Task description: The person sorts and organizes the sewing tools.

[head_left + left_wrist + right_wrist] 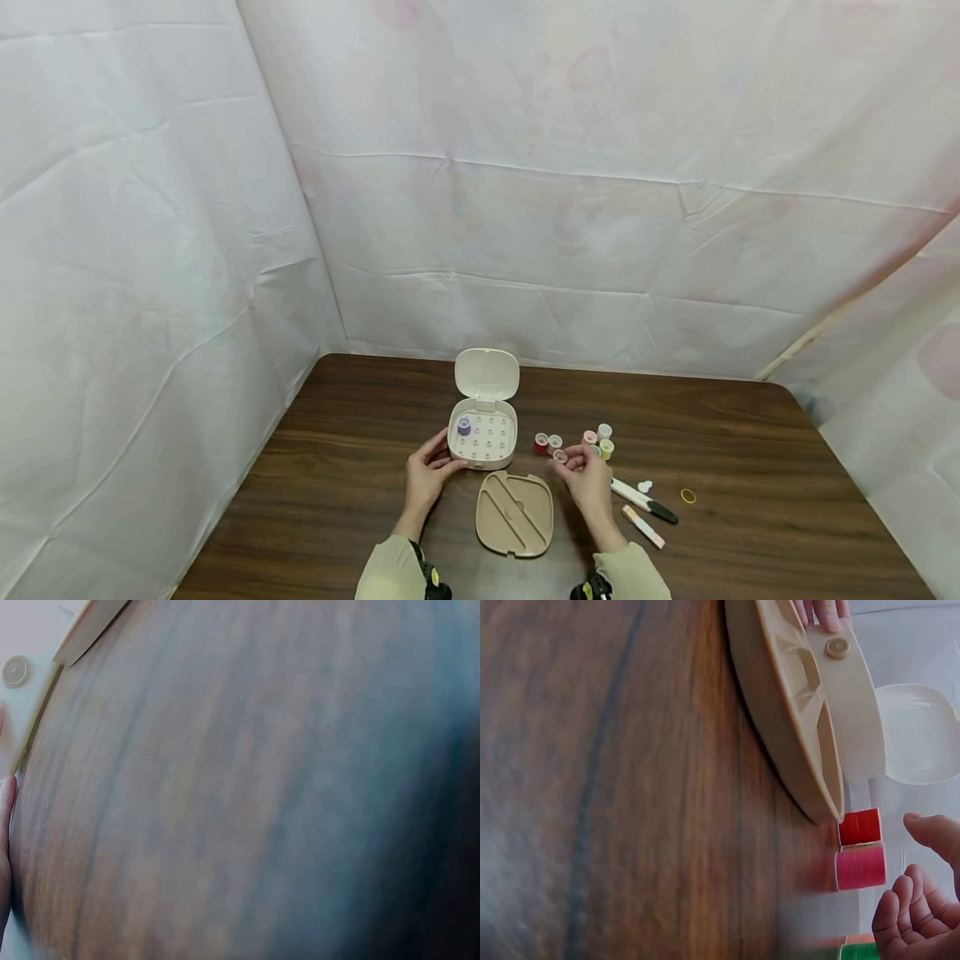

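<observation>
My left hand (426, 479) holds the front left corner of a white sewing box (512, 454), thumb along its front and fingers at its left side. The box's lid (487, 373) stands up at the back. Inside are rows of small pegs, with a purple thread spool (464, 427) on one at the left. My right hand (591, 485) pinches a small thread spool (559, 457) between thumb and fingers, right beside a red spool (541, 443). The right wrist view shows a pink spool (860, 868) next to the red one, below the fingers.
A beige divided tray (525, 492) lies in front of the box. Behind the right hand stand several spools, among them a yellow one (607, 448). A seam ripper-like pen tool (637, 496), a pink and white stick (643, 527) and a yellow ring (687, 496) lie to the right.
</observation>
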`<move>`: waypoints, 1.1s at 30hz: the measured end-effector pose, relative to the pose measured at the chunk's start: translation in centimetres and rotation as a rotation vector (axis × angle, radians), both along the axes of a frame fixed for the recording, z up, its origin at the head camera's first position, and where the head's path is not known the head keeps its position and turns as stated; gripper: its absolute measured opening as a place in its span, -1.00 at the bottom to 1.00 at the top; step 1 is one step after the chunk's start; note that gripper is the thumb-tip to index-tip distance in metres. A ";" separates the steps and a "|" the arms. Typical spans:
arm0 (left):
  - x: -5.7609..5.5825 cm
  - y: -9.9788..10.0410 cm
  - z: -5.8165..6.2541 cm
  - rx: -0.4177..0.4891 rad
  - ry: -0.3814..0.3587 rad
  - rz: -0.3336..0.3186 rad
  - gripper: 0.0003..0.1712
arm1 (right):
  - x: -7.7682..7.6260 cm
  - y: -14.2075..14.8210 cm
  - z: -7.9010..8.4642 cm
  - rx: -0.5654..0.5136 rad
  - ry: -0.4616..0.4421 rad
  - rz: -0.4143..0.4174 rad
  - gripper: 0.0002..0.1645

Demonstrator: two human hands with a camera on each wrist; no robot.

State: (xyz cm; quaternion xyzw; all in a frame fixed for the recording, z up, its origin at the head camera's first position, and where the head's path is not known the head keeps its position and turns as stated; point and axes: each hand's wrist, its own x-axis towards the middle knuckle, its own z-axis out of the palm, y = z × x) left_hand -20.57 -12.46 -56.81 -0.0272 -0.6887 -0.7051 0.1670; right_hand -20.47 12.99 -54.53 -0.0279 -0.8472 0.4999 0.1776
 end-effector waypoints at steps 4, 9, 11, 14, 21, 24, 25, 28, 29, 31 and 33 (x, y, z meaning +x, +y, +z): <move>0.0 0.0 0.1 0.004 0.001 0.001 -0.31 | -0.3 0.2 -0.3 0.018 -0.027 -0.004 -0.66; 0.1 0.1 0.2 0.004 -0.004 0.003 -0.31 | -0.6 0.3 -0.6 0.035 -0.057 -0.003 -0.66; 0.1 0.1 0.2 0.001 -0.004 0.004 -0.31 | -0.7 0.3 -0.7 0.041 -0.063 -0.002 -0.66; 0.1 0.1 0.3 -0.003 -0.004 0.005 -0.32 | -0.9 0.4 -0.8 0.048 -0.075 0.000 -0.66; 0.1 0.0 0.2 -0.002 0.007 0.004 -0.32 | -1.0 0.5 -1.0 0.051 -0.090 0.000 -0.66; 0.1 0.0 0.2 -0.003 0.013 0.003 -0.32 | -1.1 0.5 -1.0 0.050 -0.095 0.002 -0.68; 0.1 0.1 0.3 -0.002 0.014 0.002 -0.32 | -1.1 0.4 -1.1 0.052 -0.096 0.002 -0.68; 0.1 0.1 0.3 0.000 0.011 0.001 -0.32 | -1.1 0.4 -1.2 0.060 -0.101 0.006 -0.70; 0.1 0.1 0.3 0.002 0.009 0.001 -0.32 | -1.1 0.4 -1.2 0.062 -0.103 0.007 -0.70; 0.2 0.1 0.4 0.004 0.006 0.002 -0.32 | -1.1 0.4 -1.2 0.067 -0.106 0.007 -0.71; 0.2 0.2 0.5 0.004 0.003 0.002 -0.32 | -1.1 0.4 -1.3 0.067 -0.108 0.006 -0.71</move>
